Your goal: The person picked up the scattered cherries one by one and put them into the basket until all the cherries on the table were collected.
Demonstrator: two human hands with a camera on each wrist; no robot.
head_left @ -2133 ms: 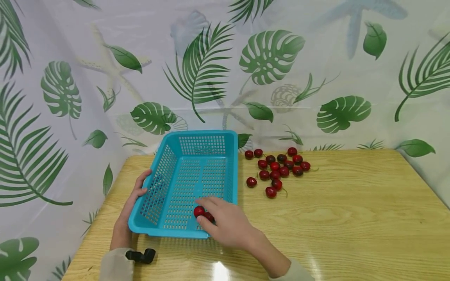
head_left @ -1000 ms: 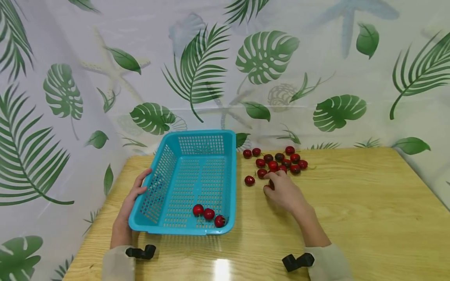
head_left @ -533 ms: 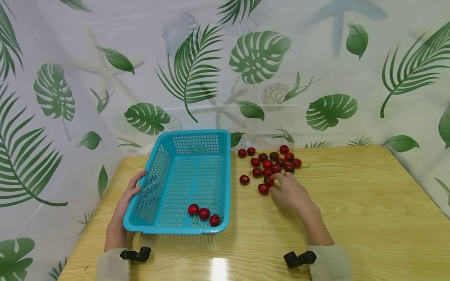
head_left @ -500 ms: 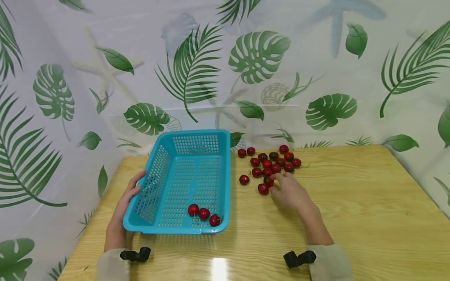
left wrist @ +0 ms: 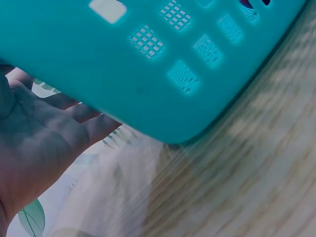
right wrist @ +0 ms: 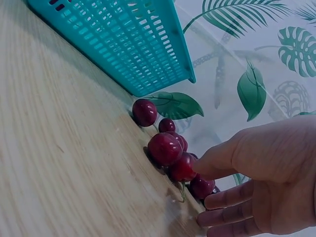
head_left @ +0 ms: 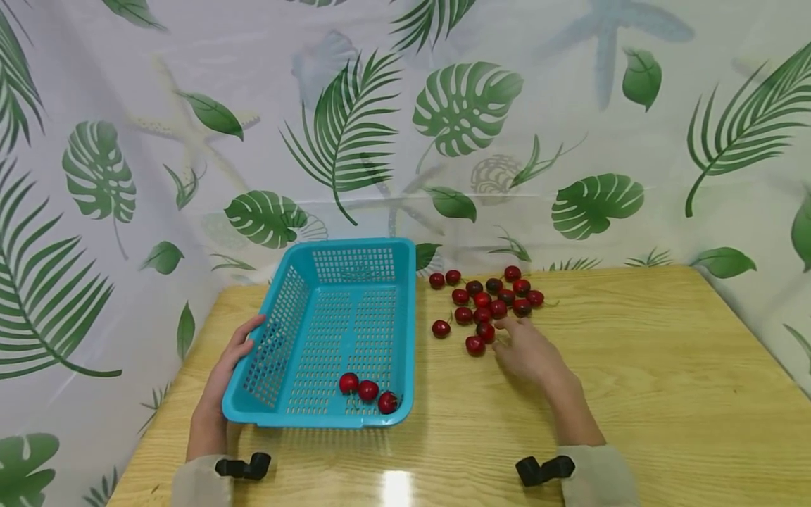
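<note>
A blue perforated plastic basket (head_left: 348, 338) stands on the left of the table, with three red cherries (head_left: 368, 391) in its near right corner. My left hand (head_left: 224, 373) rests against the outside of the basket's left wall, and the left wrist view shows its fingers (left wrist: 91, 121) stretched along it. A loose group of dark red cherries (head_left: 483, 300) lies to the right of the basket. My right hand (head_left: 532, 355) is at the near right side of this group. In the right wrist view its thumb overlaps a stemmed cherry (right wrist: 182, 168), and the other fingers are extended beside it.
The wooden table (head_left: 633, 380) extends to the right of the cherries. A white cloth (head_left: 538, 113) printed with leaves hangs behind and to the left. Each wrist carries a black mount (head_left: 546, 470) on its sleeve.
My right hand has moved from the basket to the cherry group, then back slightly, uncovering the nearest cherries. Three cherries now show in the basket. My left hand stays at the basket.
</note>
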